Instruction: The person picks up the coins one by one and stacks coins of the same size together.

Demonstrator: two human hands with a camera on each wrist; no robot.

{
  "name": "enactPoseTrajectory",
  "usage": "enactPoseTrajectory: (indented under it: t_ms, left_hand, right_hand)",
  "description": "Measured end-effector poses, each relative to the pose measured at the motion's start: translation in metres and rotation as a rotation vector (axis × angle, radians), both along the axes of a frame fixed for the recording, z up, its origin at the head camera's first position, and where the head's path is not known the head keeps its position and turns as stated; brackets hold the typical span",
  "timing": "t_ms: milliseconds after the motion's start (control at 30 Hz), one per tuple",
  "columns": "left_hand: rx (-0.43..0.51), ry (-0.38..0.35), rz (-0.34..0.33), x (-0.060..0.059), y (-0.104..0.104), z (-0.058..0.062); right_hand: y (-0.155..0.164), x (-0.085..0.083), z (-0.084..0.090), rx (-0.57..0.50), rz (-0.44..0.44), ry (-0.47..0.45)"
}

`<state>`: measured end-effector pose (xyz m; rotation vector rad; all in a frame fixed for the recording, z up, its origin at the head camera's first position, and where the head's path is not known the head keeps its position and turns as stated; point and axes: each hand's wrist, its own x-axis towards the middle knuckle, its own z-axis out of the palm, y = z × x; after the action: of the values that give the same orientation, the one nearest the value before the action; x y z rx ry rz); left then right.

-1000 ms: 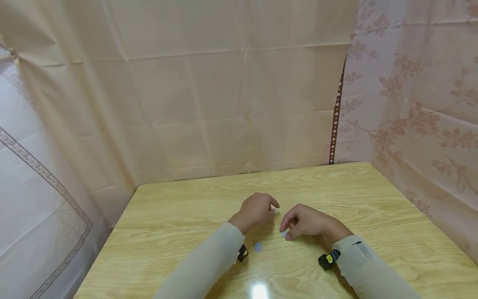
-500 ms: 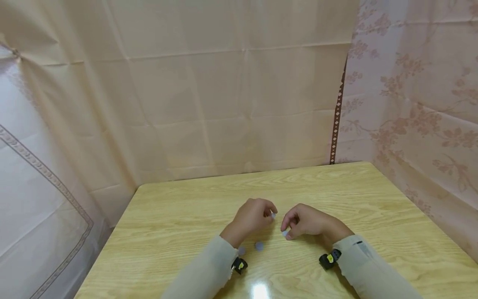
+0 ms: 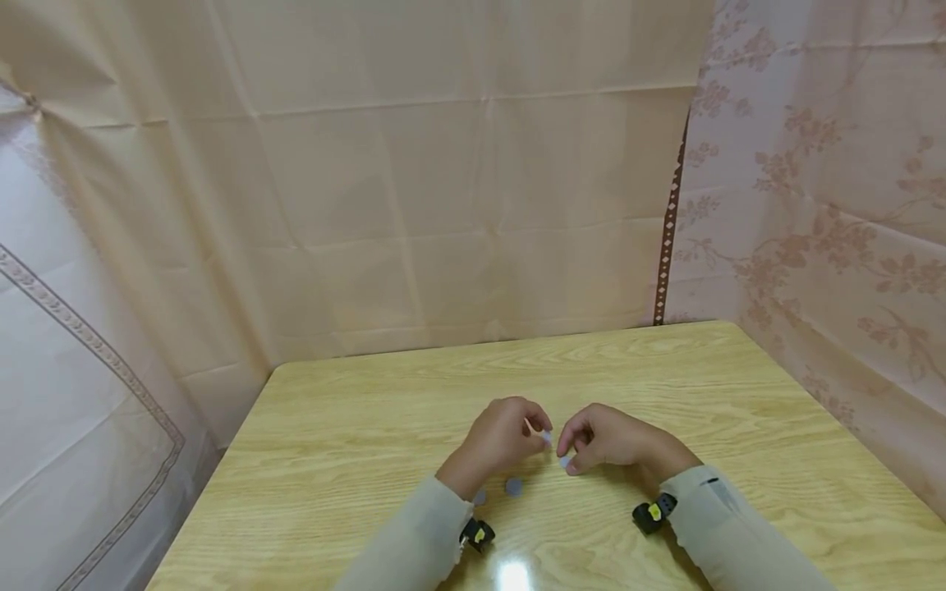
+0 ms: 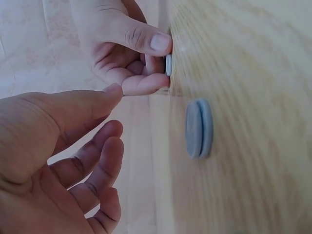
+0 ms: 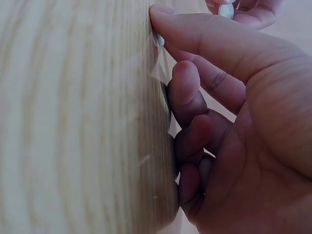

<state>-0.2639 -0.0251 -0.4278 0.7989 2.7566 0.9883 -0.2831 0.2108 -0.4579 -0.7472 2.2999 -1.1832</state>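
Right hand (image 3: 602,442) pins a small disc (image 3: 564,462) on its edge to the table (image 3: 355,460), thumb and forefinger curled round it, while the left hand (image 3: 502,435), just left of that disc, pinches a second one (image 3: 547,437) above it.

Light wood-grain table (image 3: 355,443), yellowish. Small discs (image 3: 513,487) grey-blue. Sleeves (image 3: 724,533) pale beige. Wrist devices (image 3: 650,514) black with yellow dot. Back curtain (image 3: 443,205) plain peach; right curtain (image 3: 828,205) pink floral with brown diamond-pattern border.
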Motion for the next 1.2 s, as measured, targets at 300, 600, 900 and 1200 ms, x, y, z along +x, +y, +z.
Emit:
enactPoseTrajectory:
  t_ms: [300, 600, 900, 1200]
  left_hand:
    - [0.007, -0.070, -0.043, 0.000, 0.004, -0.004]
    - [0.003, -0.122, -0.032, 0.001, 0.007, -0.005]
    - [-0.003, -0.155, -0.003, 0.001, 0.009, -0.009]
    - [-0.011, -0.152, -0.017, 0.002, 0.015, -0.013]
  right_hand:
    - [0.001, 0.001, 0.003, -0.031, 0.053, 0.001]
    - [0.006, -0.003, 0.000, -0.068, 0.105, 0.011]
    - [0.005, -0.001, 0.002, -0.057, 0.072, 0.006]
    - [0.005, -0.002, -0.002, -0.057, 0.062, 0.016]
